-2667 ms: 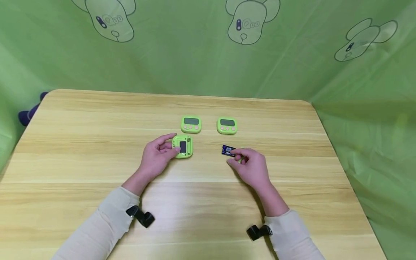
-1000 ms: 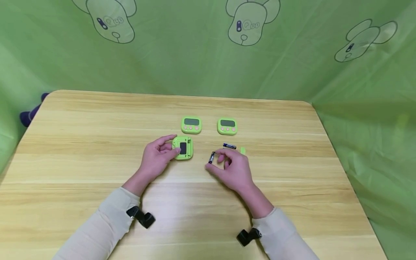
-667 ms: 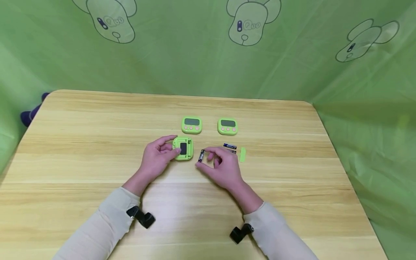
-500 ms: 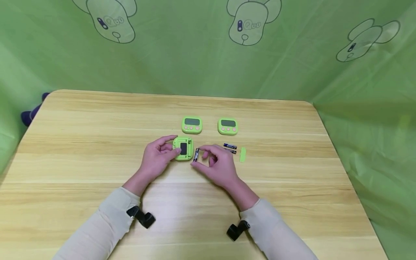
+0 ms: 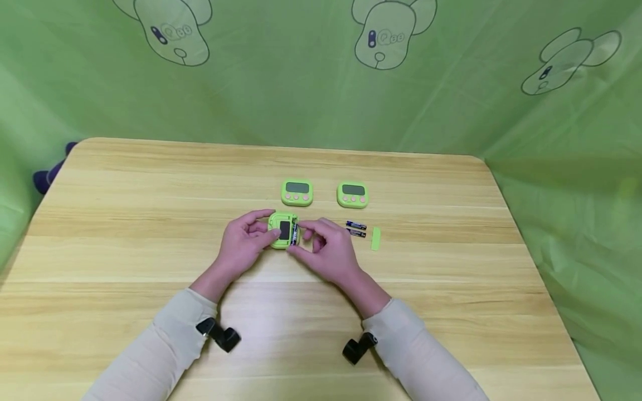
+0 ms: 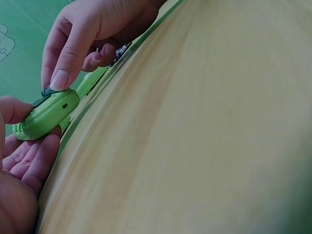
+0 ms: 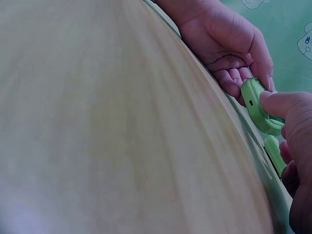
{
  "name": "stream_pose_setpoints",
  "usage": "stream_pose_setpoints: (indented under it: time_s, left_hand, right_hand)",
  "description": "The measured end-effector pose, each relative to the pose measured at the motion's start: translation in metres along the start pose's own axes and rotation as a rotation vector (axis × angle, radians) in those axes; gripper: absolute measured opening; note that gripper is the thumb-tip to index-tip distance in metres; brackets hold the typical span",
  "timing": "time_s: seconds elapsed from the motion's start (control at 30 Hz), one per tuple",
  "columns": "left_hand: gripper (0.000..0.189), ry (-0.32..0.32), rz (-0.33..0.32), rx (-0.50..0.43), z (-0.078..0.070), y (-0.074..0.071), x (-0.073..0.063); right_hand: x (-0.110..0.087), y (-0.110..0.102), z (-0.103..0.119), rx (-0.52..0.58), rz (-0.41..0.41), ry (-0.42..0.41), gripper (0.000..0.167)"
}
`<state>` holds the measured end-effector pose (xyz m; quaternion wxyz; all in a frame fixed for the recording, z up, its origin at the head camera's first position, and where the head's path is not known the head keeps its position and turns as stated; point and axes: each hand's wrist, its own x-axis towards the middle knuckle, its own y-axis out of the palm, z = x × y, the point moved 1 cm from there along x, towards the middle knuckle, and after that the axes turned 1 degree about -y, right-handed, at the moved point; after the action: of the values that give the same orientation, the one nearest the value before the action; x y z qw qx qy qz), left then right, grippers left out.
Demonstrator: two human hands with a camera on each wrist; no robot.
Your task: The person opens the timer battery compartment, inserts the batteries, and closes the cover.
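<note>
My left hand (image 5: 243, 238) grips a green digital timer (image 5: 275, 241), back side up, with its thumb on top and fingers underneath. The timer's battery slot runs along its right side, without a cover. My right hand (image 5: 331, 249) pinches a dark blue battery (image 5: 294, 233) between thumb and index finger, lengthwise over that slot. In the left wrist view the right thumb and finger press down at the top edge of the timer (image 6: 48, 116). The right wrist view shows the right thumb against the timer (image 7: 254, 105), hiding most of the battery.
Two green timers, the left one (image 5: 297, 199) and the right one (image 5: 353, 201), lie face up farther back on the wooden table (image 5: 150, 184). Right of the right hand lie two batteries (image 5: 356, 225) side by side and a green battery cover (image 5: 375, 238).
My right hand picked up a battery from the group on the right and carried it left to the timer's slot. The left hand has stayed in place with the timer.
</note>
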<state>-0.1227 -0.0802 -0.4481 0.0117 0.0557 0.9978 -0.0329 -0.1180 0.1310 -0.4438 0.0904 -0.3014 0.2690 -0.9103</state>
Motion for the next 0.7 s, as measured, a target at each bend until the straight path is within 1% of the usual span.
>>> stream_pose_setpoints:
  time_s: [0.13,0.27,0.4,0.53,0.7]
  left_hand:
    - [0.044,0.0,0.003,-0.005,-0.0002,-0.0002,0.0002]
    - [0.044,-0.01,0.001,-0.006,-0.0007,-0.0007,0.0002]
    - [0.045,-0.019,0.004,-0.011,-0.0018,-0.0005,-0.0004]
    - [0.045,-0.026,0.001,-0.011,-0.0021,-0.0009,-0.0004]
    - [0.044,-0.034,-0.005,-0.017,-0.0015,-0.0013,-0.0004]
  right_hand:
    - [0.0007,0.0006,-0.0004,0.011,-0.006,-0.011,0.042]
    - [0.0001,0.001,0.0,0.044,-0.011,0.005,0.041]
    - [-0.0012,0.0014,-0.001,0.11,-0.018,0.036,0.044]
    - [-0.0017,0.0015,-0.0025,0.155,0.007,0.087,0.052]
    - [0.0005,0.0015,-0.0039,0.16,0.089,0.192,0.058]
